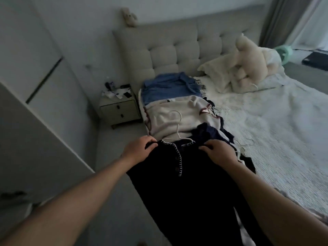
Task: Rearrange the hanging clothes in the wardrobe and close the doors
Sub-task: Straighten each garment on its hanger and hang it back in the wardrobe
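Evidently both hands had a grip on the dark cardigan (186, 183): the left hand (140, 150) pinched its left shoulder and the right hand (219, 153) curled over its right shoulder, the garment hanging off the bed (266, 121) edge on a white hanger (177, 128). Beyond it on the bed lay a cream sweater (177, 114) and a blue shirt (168, 89), with a nightstand (120, 109) beside the headboard.
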